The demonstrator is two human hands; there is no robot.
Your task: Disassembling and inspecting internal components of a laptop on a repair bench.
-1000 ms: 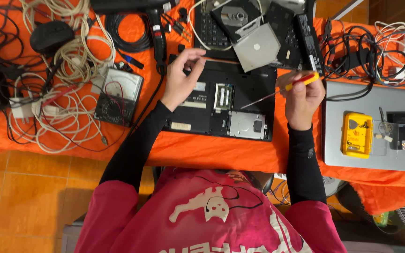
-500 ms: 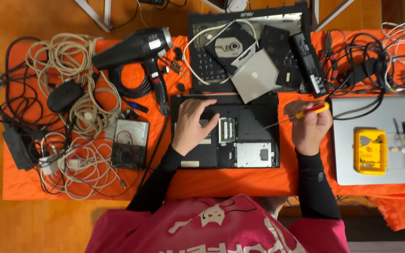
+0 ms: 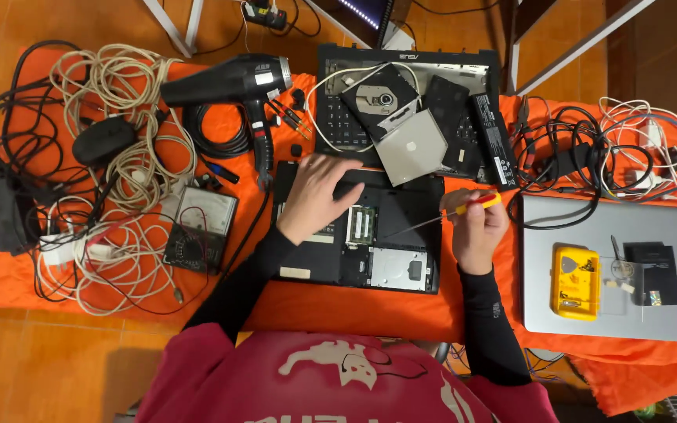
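Note:
An opened black laptop base lies upside down on the orange cloth, its boards and drive bay showing. My left hand rests flat on its upper left part, fingers spread. My right hand grips a screwdriver with a red and yellow handle; its thin shaft slants down-left over the laptop base. Just beyond sit a silver optical drive, a bare disc drive and a black keyboard frame.
A black hair dryer, a multimeter, and tangled white and black cables fill the left. On the right, a closed silver laptop carries a yellow tool case and a black part. More cables lie behind it.
My left hand went from pinching something near the laptop's top edge to lying flat on the base. The right hand with the screwdriver dropped slightly. The camera view pulled back.

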